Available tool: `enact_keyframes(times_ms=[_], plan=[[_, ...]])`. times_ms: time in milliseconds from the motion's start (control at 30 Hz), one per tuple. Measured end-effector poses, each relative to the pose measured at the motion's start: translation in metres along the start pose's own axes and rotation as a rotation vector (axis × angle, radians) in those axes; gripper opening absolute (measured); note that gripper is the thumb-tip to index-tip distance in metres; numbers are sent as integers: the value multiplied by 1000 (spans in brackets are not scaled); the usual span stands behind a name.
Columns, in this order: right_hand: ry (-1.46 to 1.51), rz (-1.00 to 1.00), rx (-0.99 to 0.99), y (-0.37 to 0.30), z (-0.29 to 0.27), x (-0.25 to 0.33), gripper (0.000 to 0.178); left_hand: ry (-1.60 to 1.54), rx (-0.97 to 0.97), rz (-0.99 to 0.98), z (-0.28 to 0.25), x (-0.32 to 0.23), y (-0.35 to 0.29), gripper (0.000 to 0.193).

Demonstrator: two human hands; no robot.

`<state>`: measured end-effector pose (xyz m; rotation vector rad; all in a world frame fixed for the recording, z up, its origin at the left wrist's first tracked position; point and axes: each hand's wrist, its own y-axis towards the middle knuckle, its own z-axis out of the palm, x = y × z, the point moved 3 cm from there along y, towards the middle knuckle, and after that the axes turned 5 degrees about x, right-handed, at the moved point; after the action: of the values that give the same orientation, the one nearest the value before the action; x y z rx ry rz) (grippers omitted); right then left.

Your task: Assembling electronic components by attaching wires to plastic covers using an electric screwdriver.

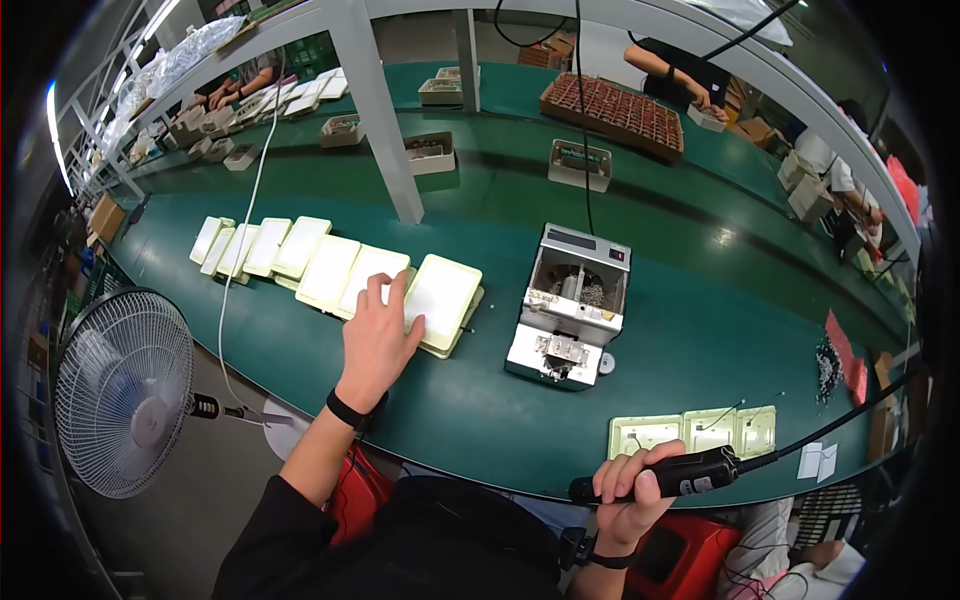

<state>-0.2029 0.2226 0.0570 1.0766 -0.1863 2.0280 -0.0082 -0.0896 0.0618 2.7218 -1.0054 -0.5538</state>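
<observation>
Cream-white plastic panels lie in an overlapping row on the green belt; the left hand rests flat on them, fingers loosely spread, fingertips touching the nearest panel and the one just left of it; a black band circles that wrist. The right hand sits low at the near edge of the belt, fist wrapped round a black electric screwdriver held sideways, its cable running off to the right. Just beyond that hand three small pale-green open housings lie side by side near the belt's edge. Between the two hands stands a grey screw feeder, close to the right of the nearest panel; bare belt lies in front of it and to its right. A grey frame post rises behind the panel row; trays and a brown crate sit on the far belt, where other people work. A standing fan is on the floor to the left.
</observation>
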Motion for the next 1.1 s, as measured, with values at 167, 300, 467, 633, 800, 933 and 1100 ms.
enact_keyframes(times_ms=[167, 300, 467, 633, 800, 933, 1100], plan=[[-5, 28, 11, 2, 4, 1, 32, -17, 96, 197, 18, -16, 18, 73], [-52, -7, 44, 0, 7, 2, 29, -81, 87, 296, 37, -20, 18, 75], [-83, -11, 31, -3, 2, 1, 31, -66, 103, 313, 36, -9, 3, 71], [-89, 3, 53, 6, 7, -6, 31, -191, 108, 367, 41, 6, 0, 55], [-32, 21, 40, 11, 12, -15, 33, -312, 86, 372, 46, 11, -4, 45], [-67, 49, 76, 15, 19, -18, 31, -501, 38, 278, 44, 21, -12, 49], [-122, 64, 63, 19, 15, -24, 30, -436, -27, 132, 35, 14, -12, 66]])
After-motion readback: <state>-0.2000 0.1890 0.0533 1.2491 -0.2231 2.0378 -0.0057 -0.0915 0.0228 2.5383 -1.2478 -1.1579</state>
